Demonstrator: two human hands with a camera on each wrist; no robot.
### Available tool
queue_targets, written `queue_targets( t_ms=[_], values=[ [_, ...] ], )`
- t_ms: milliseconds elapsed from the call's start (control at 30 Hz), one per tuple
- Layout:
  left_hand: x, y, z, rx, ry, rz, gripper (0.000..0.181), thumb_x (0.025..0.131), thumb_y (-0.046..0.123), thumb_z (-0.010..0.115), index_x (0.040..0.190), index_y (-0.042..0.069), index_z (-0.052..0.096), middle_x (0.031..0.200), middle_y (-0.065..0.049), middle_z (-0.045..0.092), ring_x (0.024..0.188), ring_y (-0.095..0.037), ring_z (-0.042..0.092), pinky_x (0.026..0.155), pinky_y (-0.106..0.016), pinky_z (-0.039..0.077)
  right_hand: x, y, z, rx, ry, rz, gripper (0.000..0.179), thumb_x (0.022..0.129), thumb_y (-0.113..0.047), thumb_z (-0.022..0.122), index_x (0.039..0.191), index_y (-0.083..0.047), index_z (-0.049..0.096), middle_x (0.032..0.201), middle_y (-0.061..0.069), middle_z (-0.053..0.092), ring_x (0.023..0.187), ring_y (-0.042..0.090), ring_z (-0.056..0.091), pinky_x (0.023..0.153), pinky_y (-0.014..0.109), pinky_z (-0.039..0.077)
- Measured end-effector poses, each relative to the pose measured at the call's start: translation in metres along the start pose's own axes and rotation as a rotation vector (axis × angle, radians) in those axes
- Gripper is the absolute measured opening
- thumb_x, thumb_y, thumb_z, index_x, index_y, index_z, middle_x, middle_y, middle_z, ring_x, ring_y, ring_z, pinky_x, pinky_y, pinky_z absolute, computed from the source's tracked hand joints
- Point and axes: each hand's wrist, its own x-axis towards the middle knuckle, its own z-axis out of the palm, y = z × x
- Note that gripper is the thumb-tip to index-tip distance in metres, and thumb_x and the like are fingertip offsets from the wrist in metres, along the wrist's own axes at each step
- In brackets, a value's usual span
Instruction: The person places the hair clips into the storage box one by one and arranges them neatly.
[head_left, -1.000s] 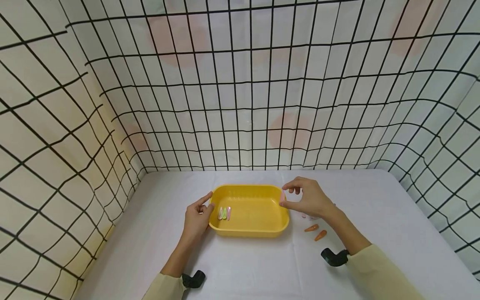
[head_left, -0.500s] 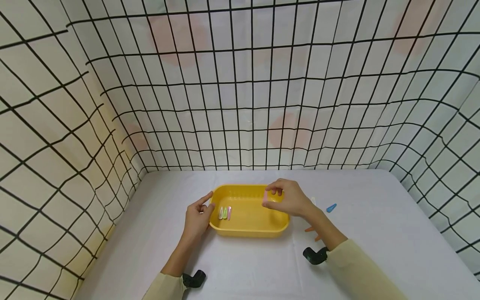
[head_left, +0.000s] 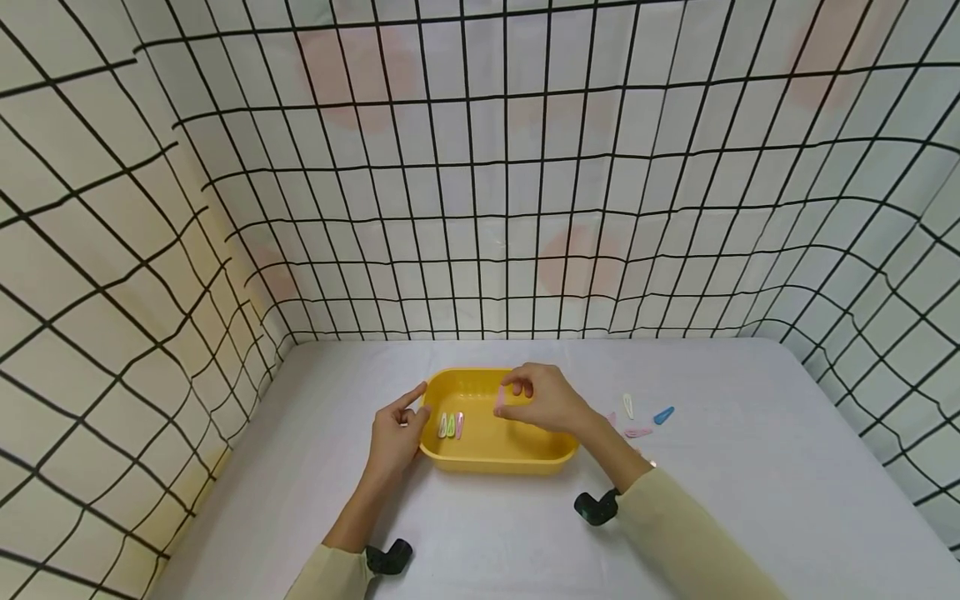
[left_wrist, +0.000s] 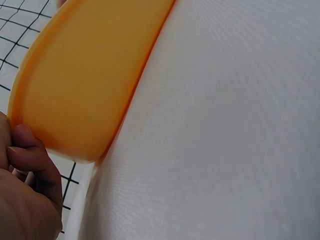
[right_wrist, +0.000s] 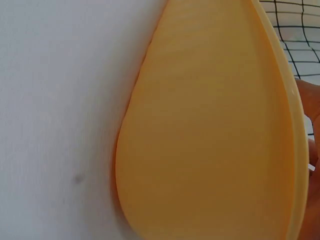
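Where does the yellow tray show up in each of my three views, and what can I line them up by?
Head: the yellow tray sits in the lower middle.
Left wrist: upper left, cut off by the top edge, with the left hand at its lower end.
Right wrist: large, centre to right, cut off top and bottom.
Shared landmark: black grid, behind it in head, left side in left wrist, upper right in right wrist.

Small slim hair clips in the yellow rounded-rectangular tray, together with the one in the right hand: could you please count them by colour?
White slim hair clip: 1
Green slim hair clip: 1
Pink slim hair clips: 2, one lying in the yellow rounded-rectangular tray, one pinched by the right hand
Total: 4
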Motion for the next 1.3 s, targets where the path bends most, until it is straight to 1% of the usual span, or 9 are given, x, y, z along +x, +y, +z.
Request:
queue_targets(
  t_ms=[133,233,400,633,833,967,1067,1300],
  values=[
    [0.001,0.0,0.0,0.003,-0.002,0.003,0.043,0.098,0.022,0.068,0.14,0.029,0.066,0.065,-0.002,0.047,0.041,-0.016,0.04,0.04,-0.021,0.04,0.006,-0.006,0.009,-0.034,-0.027,0.014,0.045,0.08,-0.04,0.087,0.113,-0.01,0.074,0.085,-0.003,0.059,0.081,0.014,0.05,0.072,0.026,0.041],
    [0.001,0.0,0.0,0.005,-0.007,0.003,0.043,0.098,0.022,0.068,0.14,0.029,0.065,0.065,-0.002,0.048,0.041,-0.016,0.04,0.04,-0.021,0.04,0.009,-0.01,0.016,-0.051,-0.052,0.023,0.046,0.081,-0.04,0.086,0.114,-0.01,0.074,0.086,0.0,0.061,0.08,0.014,0.05,0.072,0.027,0.041],
    [0.0,0.0,0.0,-0.001,-0.01,0.0,0.043,0.098,0.021,0.068,0.14,0.028,0.065,0.064,-0.001,0.048,0.041,-0.015,0.039,0.04,-0.021,0.04,0.015,-0.014,0.026,-0.043,-0.095,0.047,0.046,0.08,-0.039,0.088,0.114,-0.01,0.075,0.088,0.001,0.062,0.078,0.014,0.052,0.07,0.025,0.044],
    [0.0,0.001,-0.001,-0.005,-0.005,0.005,0.043,0.098,0.021,0.068,0.14,0.028,0.066,0.064,-0.001,0.047,0.04,-0.015,0.039,0.039,-0.02,0.039,0.023,-0.018,0.039,-0.017,-0.161,0.035,0.045,0.078,-0.034,0.089,0.112,-0.008,0.075,0.095,0.007,0.068,0.081,0.016,0.054,0.073,0.026,0.048],
    [0.001,0.0,0.0,-0.007,-0.007,-0.006,0.043,0.097,0.022,0.068,0.139,0.029,0.066,0.065,-0.001,0.048,0.041,-0.015,0.04,0.04,-0.021,0.04,0.026,-0.017,0.049,-0.012,-0.158,0.022,0.045,0.076,-0.031,0.091,0.11,-0.005,0.076,0.093,0.006,0.068,0.08,0.015,0.055,0.073,0.025,0.048],
    [0.001,0.0,-0.001,-0.013,-0.012,-0.006,0.043,0.098,0.02,0.068,0.14,0.029,0.066,0.064,-0.001,0.047,0.041,-0.015,0.04,0.04,-0.021,0.04,0.026,-0.016,0.056,-0.012,-0.171,0.053,0.042,0.077,-0.031,0.09,0.108,-0.007,0.076,0.089,0.004,0.066,0.082,0.015,0.055,0.073,0.025,0.048],
    [0.002,0.0,-0.001,-0.011,-0.015,0.005,0.042,0.098,0.019,0.068,0.139,0.028,0.066,0.063,0.0,0.047,0.042,-0.014,0.038,0.04,-0.021,0.038,0.026,-0.015,0.059,-0.016,-0.188,0.081,0.04,0.078,-0.032,0.09,0.107,-0.008,0.076,0.09,0.003,0.065,0.085,0.016,0.055,0.077,0.028,0.049],
    [0.001,0.001,-0.001,-0.016,-0.011,0.01,0.043,0.098,0.018,0.068,0.14,0.026,0.066,0.062,0.0,0.047,0.041,-0.014,0.038,0.039,-0.02,0.037,0.025,-0.016,0.063,-0.037,-0.201,0.09,0.043,0.077,-0.034,0.09,0.109,-0.01,0.076,0.096,-0.001,0.067,0.09,0.015,0.058,0.086,0.031,0.053]
  ],
)
